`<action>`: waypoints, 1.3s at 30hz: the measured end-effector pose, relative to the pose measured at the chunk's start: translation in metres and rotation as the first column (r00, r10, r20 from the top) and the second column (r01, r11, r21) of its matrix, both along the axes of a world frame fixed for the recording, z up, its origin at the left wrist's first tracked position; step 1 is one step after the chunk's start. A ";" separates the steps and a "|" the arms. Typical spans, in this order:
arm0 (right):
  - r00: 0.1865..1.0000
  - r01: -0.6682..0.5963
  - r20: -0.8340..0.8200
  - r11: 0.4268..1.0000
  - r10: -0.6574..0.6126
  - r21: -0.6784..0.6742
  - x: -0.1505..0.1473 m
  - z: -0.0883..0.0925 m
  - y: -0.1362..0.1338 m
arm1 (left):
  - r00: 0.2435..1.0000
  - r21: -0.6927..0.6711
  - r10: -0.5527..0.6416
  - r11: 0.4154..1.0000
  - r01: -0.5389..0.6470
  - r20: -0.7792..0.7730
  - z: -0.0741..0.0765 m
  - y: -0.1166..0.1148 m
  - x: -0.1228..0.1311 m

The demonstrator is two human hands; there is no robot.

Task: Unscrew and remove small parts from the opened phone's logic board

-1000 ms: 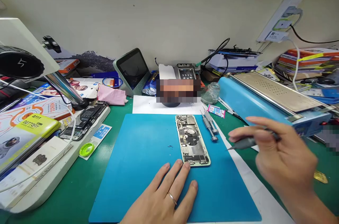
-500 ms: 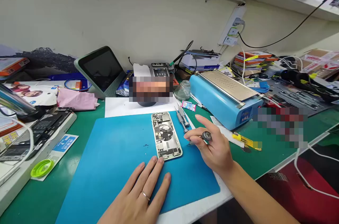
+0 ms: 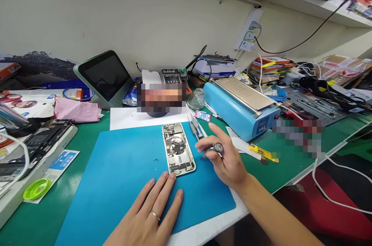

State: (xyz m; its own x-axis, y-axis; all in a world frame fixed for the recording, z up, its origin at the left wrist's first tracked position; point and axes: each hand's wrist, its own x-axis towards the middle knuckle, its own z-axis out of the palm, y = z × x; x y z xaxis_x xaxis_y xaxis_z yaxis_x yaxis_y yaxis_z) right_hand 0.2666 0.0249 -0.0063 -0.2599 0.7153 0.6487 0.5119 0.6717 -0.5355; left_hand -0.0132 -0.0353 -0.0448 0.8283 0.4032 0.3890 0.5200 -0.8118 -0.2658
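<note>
An opened smartphone (image 3: 179, 153) lies on the blue mat (image 3: 122, 184), its internal parts and white frame exposed. My left hand (image 3: 151, 209) rests flat with fingers spread, the fingertips at the phone's near edge. Just right of the phone, my right hand (image 3: 225, 160) holds a dark screwdriver (image 3: 214, 150) between thumb and fingers, with the index finger raised. Its tip points down and left, off the phone. More screwdrivers (image 3: 195, 128) lie beyond the phone's right side. Tiny dark bits (image 3: 156, 160) are scattered on the mat left of the phone.
A blue heating machine (image 3: 241, 108) stands at the back right, with a yellow cutter (image 3: 264, 153) before it. A glass jar (image 3: 197, 99) and a tilted screen device (image 3: 104, 77) stand behind the mat. At left are phone parts (image 3: 35, 147) and a green lid (image 3: 37, 189).
The whole view has shifted slightly, so the bench appears further left. The screwdriver in my right hand has tilted more sideways. My left hand stays at the phone's near edge.
</note>
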 end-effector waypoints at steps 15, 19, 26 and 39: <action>0.991 0.090 0.101 0.996 -0.090 -0.001 -0.001 0.008 0.002 | 1.000 -0.035 -0.006 0.999 0.007 0.017 -0.002 -0.002 0.000; 0.986 0.099 0.132 0.995 -0.100 0.012 -0.002 0.008 0.000 | 0.998 -0.028 -0.024 0.999 0.026 0.049 -0.003 0.000 -0.001; 0.986 0.110 0.120 0.993 -0.113 0.030 -0.003 0.006 -0.001 | 1.000 0.004 0.012 1.000 -0.012 0.005 -0.002 -0.001 0.002; 0.988 0.143 0.069 0.989 -0.141 -0.031 -0.006 0.005 -0.007 | 1.000 -0.101 0.019 0.995 -0.020 -0.005 -0.002 -0.002 0.003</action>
State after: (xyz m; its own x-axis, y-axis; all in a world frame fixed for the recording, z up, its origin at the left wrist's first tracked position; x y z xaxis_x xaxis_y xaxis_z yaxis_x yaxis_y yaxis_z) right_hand 0.2606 0.0180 -0.0009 -0.1957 0.7704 0.6068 0.6362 0.5707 -0.5193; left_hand -0.0104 -0.0374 -0.0465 0.8215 0.4565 0.3416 0.5350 -0.8243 -0.1850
